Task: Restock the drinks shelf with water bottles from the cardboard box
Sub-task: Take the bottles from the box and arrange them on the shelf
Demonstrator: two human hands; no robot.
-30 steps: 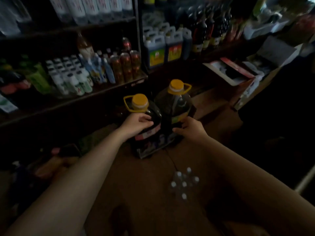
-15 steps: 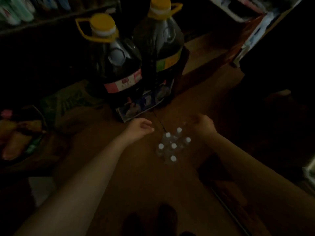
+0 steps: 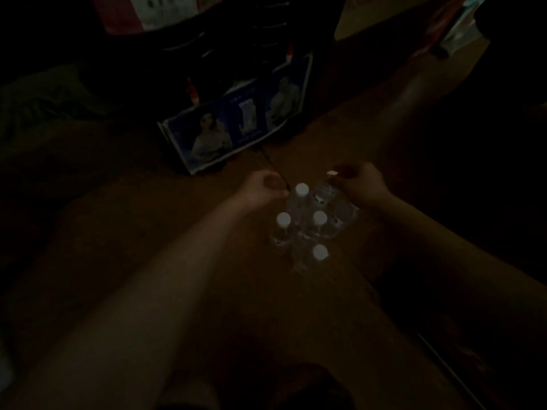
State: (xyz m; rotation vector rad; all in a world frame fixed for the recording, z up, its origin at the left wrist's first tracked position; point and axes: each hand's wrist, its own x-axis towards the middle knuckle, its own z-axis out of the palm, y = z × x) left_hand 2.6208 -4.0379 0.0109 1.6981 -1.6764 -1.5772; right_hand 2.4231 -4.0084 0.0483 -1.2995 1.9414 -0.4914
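Very dim view down onto a brown cardboard surface, probably the box top, though too dark to be sure. Small cluster of water bottles standing there, white caps up: four caps plainly visible, a fifth bottle at the far right of the group. Right hand curled around the neck of that fifth bottle, cap just showing beside the fingers, bottle tilted a little toward the others. Left hand just beside the far-left cap, fingers curled in; impossible to tell whether gripping anything or merely closed near the cap. Beyond the hands, a blue printed carton with dark jugs above it, mostly lost in shadow.

No drinks shelf in sight, so nothing here shows any bottle placed yet. By the look of it, an early stage: one bottle gripped, perhaps just about to be lifted, the remaining four untouched on the cardboard. Still to do, as a judgement: lift the gripped bottle clear without knocking its close neighbours, possibly take a second in the left hand, carry to the shelf, set upright, then return for the rest.
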